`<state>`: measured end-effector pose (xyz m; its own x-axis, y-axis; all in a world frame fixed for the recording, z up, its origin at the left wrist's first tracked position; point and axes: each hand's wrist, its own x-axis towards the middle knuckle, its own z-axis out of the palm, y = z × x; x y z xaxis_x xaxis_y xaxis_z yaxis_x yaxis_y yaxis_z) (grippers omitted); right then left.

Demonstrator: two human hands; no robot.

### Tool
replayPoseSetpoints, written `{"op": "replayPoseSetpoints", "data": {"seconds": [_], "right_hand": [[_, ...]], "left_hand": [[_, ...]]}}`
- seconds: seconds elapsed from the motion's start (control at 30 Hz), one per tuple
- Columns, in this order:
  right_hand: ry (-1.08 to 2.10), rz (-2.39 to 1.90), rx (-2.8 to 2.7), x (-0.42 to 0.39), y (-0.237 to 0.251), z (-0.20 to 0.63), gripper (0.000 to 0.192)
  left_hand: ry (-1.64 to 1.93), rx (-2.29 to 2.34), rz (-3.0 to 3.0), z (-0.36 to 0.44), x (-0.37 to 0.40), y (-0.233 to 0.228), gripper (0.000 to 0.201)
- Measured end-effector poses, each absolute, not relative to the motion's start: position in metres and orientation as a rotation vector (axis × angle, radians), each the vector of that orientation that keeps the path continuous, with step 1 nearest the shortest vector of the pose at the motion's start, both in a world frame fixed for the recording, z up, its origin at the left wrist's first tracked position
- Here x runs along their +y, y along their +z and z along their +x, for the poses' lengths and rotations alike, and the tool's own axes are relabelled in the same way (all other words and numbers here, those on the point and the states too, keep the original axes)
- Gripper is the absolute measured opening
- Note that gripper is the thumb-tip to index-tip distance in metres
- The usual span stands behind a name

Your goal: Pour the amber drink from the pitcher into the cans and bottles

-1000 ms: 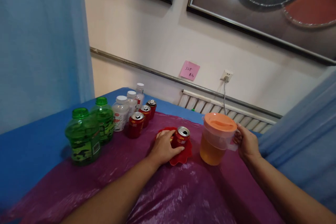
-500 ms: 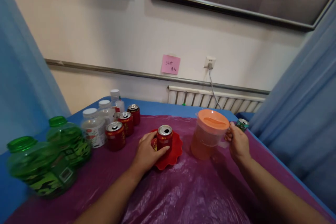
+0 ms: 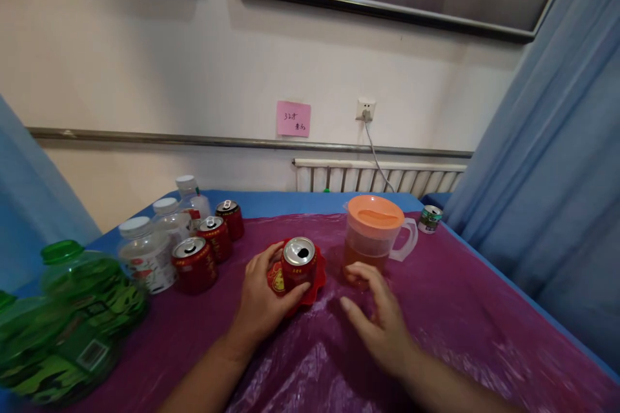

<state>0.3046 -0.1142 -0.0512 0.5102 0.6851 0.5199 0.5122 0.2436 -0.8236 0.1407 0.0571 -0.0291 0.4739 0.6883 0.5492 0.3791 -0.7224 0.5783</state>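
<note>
My left hand (image 3: 261, 303) is wrapped around an opened red can (image 3: 298, 263) that stands on a small red scalloped dish (image 3: 317, 281). My right hand (image 3: 380, 326) hovers open over the purple plastic sheet (image 3: 436, 310), just in front of a clear pitcher (image 3: 375, 235) with an orange lid and amber drink inside. The pitcher's handle points right and no hand touches it.
Three more red cans (image 3: 208, 248) stand in a row at the left, beside white-capped bottles (image 3: 145, 251) and two green camouflage bottles (image 3: 77, 316). A small green can (image 3: 429, 218) sits at the far right table corner. Blue curtains (image 3: 547, 161) hang on both sides.
My right hand has let go of the pitcher's handle and moved down in front of it. My left hand stays on the red can. The view has swung left.
</note>
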Motion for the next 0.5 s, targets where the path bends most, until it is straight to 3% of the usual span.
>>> {"op": "replayPoseSetpoints", "data": {"seconds": [0.1,0.23,0.4,0.5], "right_hand": [[0.367,-1.416,-1.064,-0.092,-0.054,0.28,0.06],[0.407,-1.458,-0.987,-0.069,-0.045,0.27,0.071],[0.353,-1.498,-1.045,-0.065,-0.034,0.275,0.064],[0.285,-1.524,-1.067,-0.083,-0.035,0.281,0.057]], "left_hand": [[1.108,0.765,2.432,0.141,0.052,-0.032,0.074],[1.082,0.597,2.528,0.139,0.052,-0.037,0.068],[1.061,0.516,2.564,0.14,0.053,-0.034,0.066],[0.951,0.465,2.651,0.139,0.056,-0.035,0.076]]}}
